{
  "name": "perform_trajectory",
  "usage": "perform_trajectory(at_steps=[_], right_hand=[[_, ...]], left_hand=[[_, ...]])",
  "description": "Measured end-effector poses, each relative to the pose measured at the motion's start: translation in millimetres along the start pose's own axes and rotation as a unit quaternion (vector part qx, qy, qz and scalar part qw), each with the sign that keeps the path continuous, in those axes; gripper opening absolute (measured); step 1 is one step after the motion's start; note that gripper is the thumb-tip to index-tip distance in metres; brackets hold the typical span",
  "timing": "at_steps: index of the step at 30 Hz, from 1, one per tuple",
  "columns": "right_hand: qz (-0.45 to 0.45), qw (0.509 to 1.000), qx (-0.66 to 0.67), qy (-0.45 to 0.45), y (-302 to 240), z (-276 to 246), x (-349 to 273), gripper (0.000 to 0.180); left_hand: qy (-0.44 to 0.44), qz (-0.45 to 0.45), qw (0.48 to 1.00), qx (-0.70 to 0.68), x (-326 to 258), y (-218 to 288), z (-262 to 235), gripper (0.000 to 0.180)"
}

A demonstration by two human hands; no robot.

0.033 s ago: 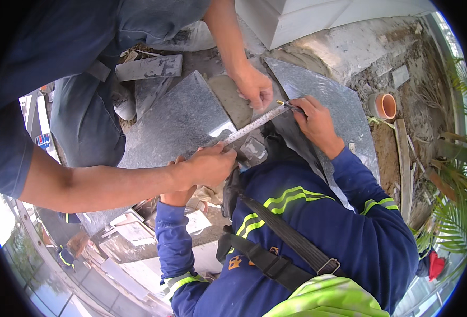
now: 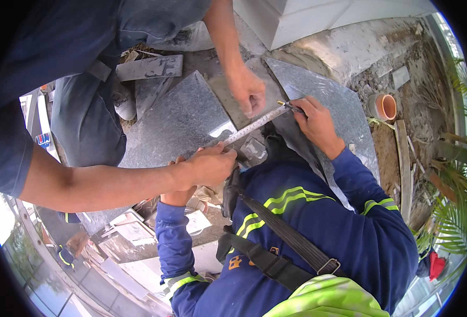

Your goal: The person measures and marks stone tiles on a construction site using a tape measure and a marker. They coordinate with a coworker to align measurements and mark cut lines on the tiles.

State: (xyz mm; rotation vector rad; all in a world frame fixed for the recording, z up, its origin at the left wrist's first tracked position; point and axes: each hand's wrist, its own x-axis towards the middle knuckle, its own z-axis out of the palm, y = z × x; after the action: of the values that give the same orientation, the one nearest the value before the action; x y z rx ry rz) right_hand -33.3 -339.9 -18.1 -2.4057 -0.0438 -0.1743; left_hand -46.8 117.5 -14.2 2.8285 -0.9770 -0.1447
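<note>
- Measuring tape (image 2: 255, 124): drawn out pale and straight, slanting over the gap between two speckled grey slabs; upper end near the edge of the right slab (image 2: 331, 95), lower end at the corner region of the left slab (image 2: 165, 124).
- Right hand (image 2: 317, 126): at the tape's upper end, thumb and forefinger pinched together on it, beside a small dark piece with a yellow tip (image 2: 281, 103); exact kind of that piece unclear.
- Left hand (image 2: 178, 196): mostly hidden under the co-worker's forearm (image 2: 101, 186); cannot tell whether its fingers are apart or together, or what they hold.
- Co-worker's near hand (image 2: 208, 168): fingers closed around the tape's lower end, just beside the left hand.
- Co-worker's far hand (image 2: 248, 92): fingers curled, just above the tape, over the gap; contact cannot be judged.
- Surroundings, right side: orange pipe (image 2: 385, 107) standing in soil beyond the right slab; wooden strip (image 2: 403, 164) near it; palm fronds (image 2: 453, 222) at the rim.
- Surroundings, upper left: narrow grey tile (image 2: 150, 67) near the co-worker's knee.
</note>
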Motion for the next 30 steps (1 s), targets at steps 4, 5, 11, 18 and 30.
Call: perform_trajectory(at_steps=[4, 5, 11, 18, 30], right_hand=[[0.004, 1.000, -0.010, -0.007, -2, -2, -2, 0.025], [0.001, 1.000, -0.005, -0.006, -2, -2, -1, 0.024], [-0.009, 1.000, -0.010, -0.002, 1, -2, 5, 0.024], [-0.003, 1.000, -0.017, 0.000, -2, -3, 4, 0.023], [0.007, 1.000, -0.016, 0.000, -5, -4, 4, 0.020]], left_hand=[[0.010, -0.016, 1.000, 0.005, 6, 9, -17, 0.051], [0.022, -0.011, 1.000, 0.009, 7, 10, -18, 0.052], [0.000, -0.034, 0.999, -0.041, 16, 5, -12, 0.045], [0.022, -0.032, 0.998, -0.054, 15, 4, -8, 0.030], [0.056, -0.004, 0.998, -0.007, 8, -5, 5, 0.036]])
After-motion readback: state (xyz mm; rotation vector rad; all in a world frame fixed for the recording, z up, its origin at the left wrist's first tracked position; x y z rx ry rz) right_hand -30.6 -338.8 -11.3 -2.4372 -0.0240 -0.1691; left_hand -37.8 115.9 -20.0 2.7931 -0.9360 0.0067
